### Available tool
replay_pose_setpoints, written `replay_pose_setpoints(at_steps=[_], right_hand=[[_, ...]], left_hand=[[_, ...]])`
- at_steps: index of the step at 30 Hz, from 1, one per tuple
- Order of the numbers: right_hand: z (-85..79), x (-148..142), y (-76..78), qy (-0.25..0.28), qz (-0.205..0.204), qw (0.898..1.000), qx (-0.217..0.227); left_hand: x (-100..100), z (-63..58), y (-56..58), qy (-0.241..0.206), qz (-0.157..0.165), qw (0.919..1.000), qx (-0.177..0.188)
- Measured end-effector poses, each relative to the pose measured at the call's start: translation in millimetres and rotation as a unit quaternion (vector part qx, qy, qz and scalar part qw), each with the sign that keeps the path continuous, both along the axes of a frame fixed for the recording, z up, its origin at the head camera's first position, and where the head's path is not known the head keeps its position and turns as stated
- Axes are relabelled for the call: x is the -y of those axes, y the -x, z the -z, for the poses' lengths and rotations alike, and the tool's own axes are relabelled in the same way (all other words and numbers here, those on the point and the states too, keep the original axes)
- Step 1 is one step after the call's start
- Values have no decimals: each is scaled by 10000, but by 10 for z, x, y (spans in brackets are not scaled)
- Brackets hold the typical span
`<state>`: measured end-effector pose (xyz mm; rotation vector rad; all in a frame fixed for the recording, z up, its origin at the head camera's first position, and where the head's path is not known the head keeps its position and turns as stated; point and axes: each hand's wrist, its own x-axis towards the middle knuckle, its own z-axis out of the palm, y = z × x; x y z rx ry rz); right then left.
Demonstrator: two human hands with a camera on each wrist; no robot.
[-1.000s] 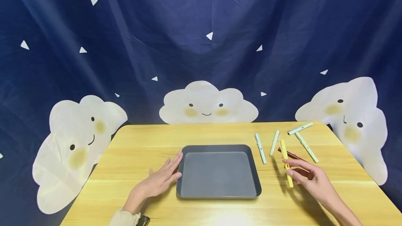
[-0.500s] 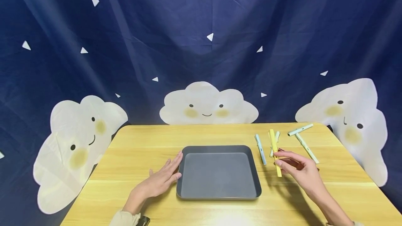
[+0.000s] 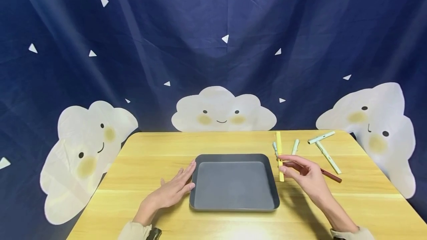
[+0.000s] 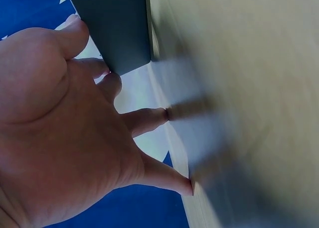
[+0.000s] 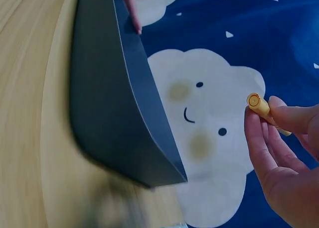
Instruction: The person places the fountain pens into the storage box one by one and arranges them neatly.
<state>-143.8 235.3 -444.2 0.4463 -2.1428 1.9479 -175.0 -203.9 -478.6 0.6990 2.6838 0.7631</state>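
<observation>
A yellow pen [image 3: 279, 147] is pinched between the thumb and fingers of my right hand [image 3: 307, 177], held above the table just right of the grey tray [image 3: 233, 209]. In the right wrist view the round end of the yellow pen [image 5: 255, 101] faces the camera, beside the tray's wall [image 5: 107, 103]. My left hand [image 3: 170, 192] rests at the tray's left side with fingers straight. The left wrist view shows its thumb and some fingers touching the tray [image 4: 117, 29], while other fingertips of the left hand [image 4: 75, 133] meet the tabletop.
A light blue pen [image 3: 274, 146] lies partly behind the yellow one. Right of it are a pale green pen [image 3: 295, 146], a dark red pen [image 3: 331, 175] and two more pale pens [image 3: 321, 137] near the table's back right. A dark blue curtain [image 3: 200, 29] hangs behind the table.
My right hand has carried the yellow pen leftward from over the dark red pen to beside the tray's right edge. The left hand stays at the tray.
</observation>
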Motion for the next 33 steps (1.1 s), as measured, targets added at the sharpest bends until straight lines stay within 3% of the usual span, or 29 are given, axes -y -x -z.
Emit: replay_pose_setpoints(at_steps=[7,21,33], right_hand=[[0,203,33,-17,81,10000,-49],[24,585,99,389,-238,9989,111],[95,910,131,710,-924,9932,-66]], left_hand=[[-8,-2,9,23,-11,10000,34],[-3,-9,9,37,1,10000,26],[-2,-14,11,36,-15,10000,21]])
